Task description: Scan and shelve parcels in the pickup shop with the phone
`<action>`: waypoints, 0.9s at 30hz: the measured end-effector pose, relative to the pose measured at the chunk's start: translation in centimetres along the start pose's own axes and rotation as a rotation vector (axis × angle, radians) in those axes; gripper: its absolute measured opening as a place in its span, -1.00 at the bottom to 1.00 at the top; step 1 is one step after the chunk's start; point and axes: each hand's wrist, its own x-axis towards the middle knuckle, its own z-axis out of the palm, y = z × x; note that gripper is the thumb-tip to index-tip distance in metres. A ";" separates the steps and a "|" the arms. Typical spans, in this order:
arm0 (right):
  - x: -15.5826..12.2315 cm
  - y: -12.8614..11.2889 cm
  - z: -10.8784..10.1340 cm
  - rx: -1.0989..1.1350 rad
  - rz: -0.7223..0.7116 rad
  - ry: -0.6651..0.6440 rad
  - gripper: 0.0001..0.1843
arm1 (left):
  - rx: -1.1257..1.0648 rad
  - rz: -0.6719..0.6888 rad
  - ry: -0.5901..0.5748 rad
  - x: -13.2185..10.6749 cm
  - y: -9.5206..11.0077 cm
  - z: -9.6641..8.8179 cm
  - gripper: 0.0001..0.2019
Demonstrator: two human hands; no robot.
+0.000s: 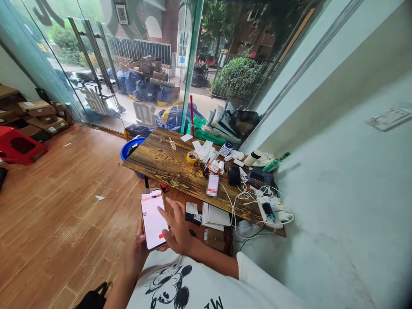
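Observation:
A smartphone [153, 221] with a lit, mostly white screen is in my left hand [140, 238], whose fingers wrap round its lower left edge and underside. A red patch shows low on the screen. Over the phone's right side is my right hand [175, 223], fingers apart, with the index fingertip at or just above the glass; whether it touches I cannot tell. Beyond the hands stands a dark wooden table [154, 159]. On its near edge lies a second phone [213, 184], partly blurred out.
The table carries a yellow tape roll [192, 158], papers [204, 149], a white-lidded bottle [252, 157], tangled white cables [241, 195] and a power strip [268, 210]. A blue bin [124, 152] stands at its left end, cartons [215, 239] underneath. A red stool [22, 146] and boxes [41, 113] are far left.

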 end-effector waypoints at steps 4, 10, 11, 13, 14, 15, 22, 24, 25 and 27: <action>-0.3 -0.3 -0.2 0.034 -0.011 0.018 -0.36 | 0.011 -0.023 -0.008 -0.4 0.7 1.4 -0.29; -0.5 -0.6 -0.1 0.016 -0.110 -0.011 -0.45 | 0.025 0.006 -0.030 -0.4 0.5 1.1 -0.20; -0.5 -0.7 -0.1 0.012 -0.096 -0.020 -0.44 | 0.022 0.010 -0.035 -0.5 0.4 1.0 -0.20; -0.4 -0.9 -0.1 0.010 -0.067 -0.037 -0.45 | 0.008 0.020 -0.036 -0.7 0.5 0.9 -0.21; -0.5 -1.0 0.0 0.016 -0.062 -0.034 -0.44 | 0.002 0.024 -0.036 -0.8 0.5 0.9 -0.21; -0.5 -1.1 0.1 0.034 -0.055 -0.024 -0.42 | -0.005 0.024 -0.041 -0.9 0.5 0.9 -0.20; 0.3 -1.5 0.9 0.771 0.490 -0.107 -0.46 | -0.065 0.009 -0.021 -1.3 0.6 1.1 -0.17; 0.7 -1.6 1.0 0.966 0.587 -0.162 -0.55 | -0.054 0.013 0.010 -1.4 0.6 1.1 -0.16; 0.8 -1.6 1.0 1.015 0.610 -0.166 -0.57 | -0.044 0.008 0.015 -1.5 0.7 1.2 -0.15; 1.0 -1.7 1.0 1.047 0.632 -0.152 -0.60 | -0.022 -0.001 0.012 -1.5 0.8 1.3 -0.15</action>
